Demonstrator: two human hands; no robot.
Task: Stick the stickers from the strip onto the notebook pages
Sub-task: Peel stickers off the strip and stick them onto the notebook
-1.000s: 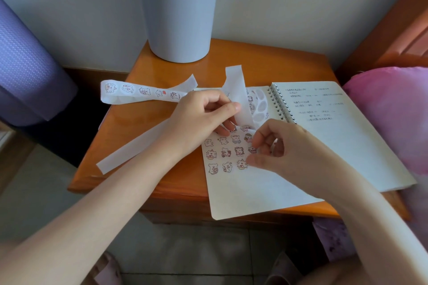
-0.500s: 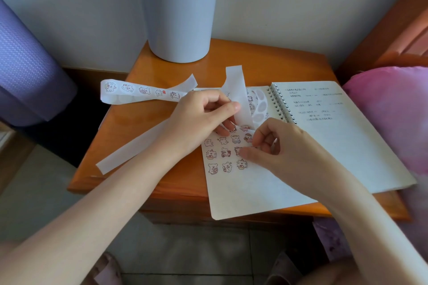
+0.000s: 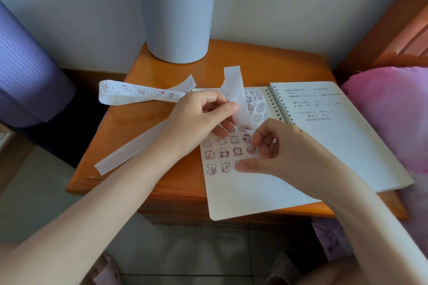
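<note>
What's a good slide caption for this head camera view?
Left hand pinches the sticker strip while the right hand touches the stickers on the open notebook page.

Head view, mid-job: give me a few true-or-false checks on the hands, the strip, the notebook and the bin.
1. The left hand pinches the sticker strip. True.
2. The notebook is closed. False: it lies open, with stickers on its left page.
3. The right hand touches the left page. True.
4. The bin stands on the floor. False: it stands on the wooden table.
</note>
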